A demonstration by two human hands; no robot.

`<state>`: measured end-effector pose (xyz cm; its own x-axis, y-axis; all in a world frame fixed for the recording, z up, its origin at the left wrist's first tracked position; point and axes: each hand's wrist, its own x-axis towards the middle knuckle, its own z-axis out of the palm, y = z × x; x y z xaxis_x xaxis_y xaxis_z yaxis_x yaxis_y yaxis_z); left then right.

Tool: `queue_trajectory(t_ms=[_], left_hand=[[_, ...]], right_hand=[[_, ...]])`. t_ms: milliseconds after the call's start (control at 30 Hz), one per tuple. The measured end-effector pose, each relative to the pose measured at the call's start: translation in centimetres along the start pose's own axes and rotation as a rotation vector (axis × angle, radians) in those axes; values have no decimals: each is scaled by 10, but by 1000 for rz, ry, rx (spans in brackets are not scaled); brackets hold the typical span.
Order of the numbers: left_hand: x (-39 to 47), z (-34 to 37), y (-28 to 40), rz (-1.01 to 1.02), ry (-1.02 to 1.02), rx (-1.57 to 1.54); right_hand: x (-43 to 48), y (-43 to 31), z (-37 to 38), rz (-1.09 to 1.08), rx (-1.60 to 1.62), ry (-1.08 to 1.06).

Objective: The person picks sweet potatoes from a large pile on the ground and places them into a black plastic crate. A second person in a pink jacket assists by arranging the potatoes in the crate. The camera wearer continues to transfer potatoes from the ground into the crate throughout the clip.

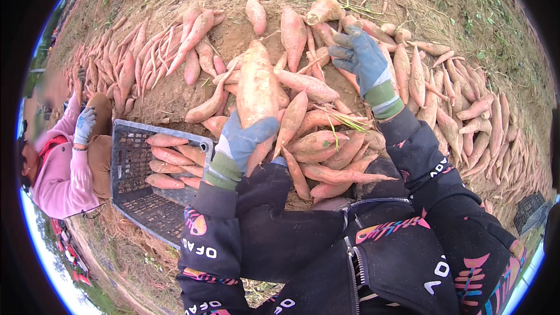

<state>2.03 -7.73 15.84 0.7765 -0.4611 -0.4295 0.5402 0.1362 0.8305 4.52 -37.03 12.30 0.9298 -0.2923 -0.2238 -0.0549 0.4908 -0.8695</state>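
Note:
My left hand (247, 140), in a blue and green work glove, grips the lower end of a large pale sweet potato (257, 83) that points away from me. My right hand (361, 59), gloved alike, is over the sweet potatoes at the upper right, fingers apart and partly bent, with nothing seen in it. A heap of pink sweet potatoes (323, 146) lies between my legs, some with green stems (345, 119). Left of my left hand stands a black plastic crate (131, 124) with several sweet potatoes (168, 155) in one part of it.
Rows of sweet potatoes (140, 57) lie on the soil at the left, and more (477, 127) spread along the right. A co-worker in a pink top (65, 175) sits at the far left, beyond the crate. Another dark crate (529, 210) stands at the right edge.

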Motion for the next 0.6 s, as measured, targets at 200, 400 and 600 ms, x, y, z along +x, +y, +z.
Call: queue_trajectory(t_ms=[200, 400, 600], left_hand=[[26, -55, -10, -184, 572, -12], [19, -52, -9, -112, 513, 117], [10, -34, 4, -178, 379, 208]], right_hand=[[18, 11, -149, -165, -404, 402], [33, 122, -125, 243, -1900, -29], [53, 146, -101, 397, -1572, 118]])
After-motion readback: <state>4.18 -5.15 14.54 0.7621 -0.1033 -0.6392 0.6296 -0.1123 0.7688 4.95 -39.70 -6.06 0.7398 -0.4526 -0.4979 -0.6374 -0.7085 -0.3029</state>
